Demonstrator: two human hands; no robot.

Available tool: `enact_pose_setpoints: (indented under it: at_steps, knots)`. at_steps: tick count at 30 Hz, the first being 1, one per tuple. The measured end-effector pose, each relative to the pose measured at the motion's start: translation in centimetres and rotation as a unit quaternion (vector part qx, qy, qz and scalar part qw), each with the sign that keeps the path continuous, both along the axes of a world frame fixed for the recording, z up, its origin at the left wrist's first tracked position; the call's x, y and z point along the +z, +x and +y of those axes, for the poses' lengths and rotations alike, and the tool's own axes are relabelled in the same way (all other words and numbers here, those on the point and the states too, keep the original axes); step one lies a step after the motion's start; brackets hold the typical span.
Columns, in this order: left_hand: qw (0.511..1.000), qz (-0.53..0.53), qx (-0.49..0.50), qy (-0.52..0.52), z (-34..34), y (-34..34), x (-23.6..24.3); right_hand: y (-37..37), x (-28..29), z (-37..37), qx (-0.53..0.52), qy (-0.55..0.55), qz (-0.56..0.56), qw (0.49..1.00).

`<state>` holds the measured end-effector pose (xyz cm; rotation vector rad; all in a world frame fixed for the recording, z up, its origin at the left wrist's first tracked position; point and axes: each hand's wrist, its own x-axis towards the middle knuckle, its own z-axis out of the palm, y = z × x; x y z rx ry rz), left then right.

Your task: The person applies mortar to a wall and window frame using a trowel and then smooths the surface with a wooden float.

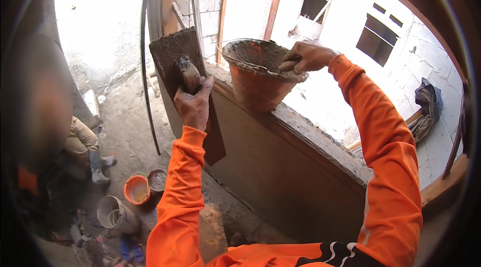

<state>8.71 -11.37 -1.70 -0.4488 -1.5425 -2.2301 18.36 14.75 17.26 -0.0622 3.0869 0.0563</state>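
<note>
My left hand (194, 105) is closed round the handle of a long rectangular plastering float (167, 61), tilted upright, with grey mortar smeared on its upper end. To its right, an orange bucket (261, 90) caked with mortar stands on top of the low wall (285, 166). Over the bucket's right rim my right hand (311, 56) is closed with curled fingers; what they grip, if anything, is hidden by the hand and the rim. Wet-looking mortar coats the inside of the bucket.
Down on the floor at left are an orange pail (136, 190), a small mortar-filled container (157, 180) and a pale bucket (115, 213). A person in boots (97, 166) is beside them. Window posts (169, 1) rise behind the float. Dark cloth (428, 104) hangs far right.
</note>
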Motion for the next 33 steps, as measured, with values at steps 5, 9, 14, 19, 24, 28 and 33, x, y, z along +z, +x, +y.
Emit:
enact_pose_setpoints:
  at_steps: [5, 9, 14, 19, 24, 28, 33]
  knots:
    - [1.000, -0.028, 0.001, 0.013, 1.6, 1.9, -0.6, 2.0, -1.5, 4.2, -0.016, -0.185, 0.038, 0.982]
    - [0.997, -0.041, -0.009, 0.072, 1.2, 4.8, -0.9, 5.2, -1.7, 4.8, -0.028, -0.266, 0.155, 0.951]
    - [0.994, -0.047, -0.037, 0.087, -0.1, 9.4, -1.6, 9.2, -2.0, 3.9, -0.054, -0.189, 0.240, 0.951]
    - [0.992, -0.064, -0.107, 0.032, -0.1, 16.7, -3.2, 21.0, -2.3, 3.0, -0.113, -0.114, 0.307, 0.938]
    - [0.980, -0.060, -0.191, -0.003, 1.4, 22.3, -7.5, 38.0, -6.5, -0.3, -0.166, -0.282, 0.362, 0.873]
    - [0.964, -0.075, -0.249, -0.052, 3.2, 27.1, -9.4, 53.5, -8.3, -6.3, -0.283, -0.012, 0.326, 0.902]
    - [0.927, -0.088, -0.362, -0.042, 6.2, 33.0, -10.3, 67.3, -9.8, -16.7, -0.539, 0.014, 0.243, 0.807]
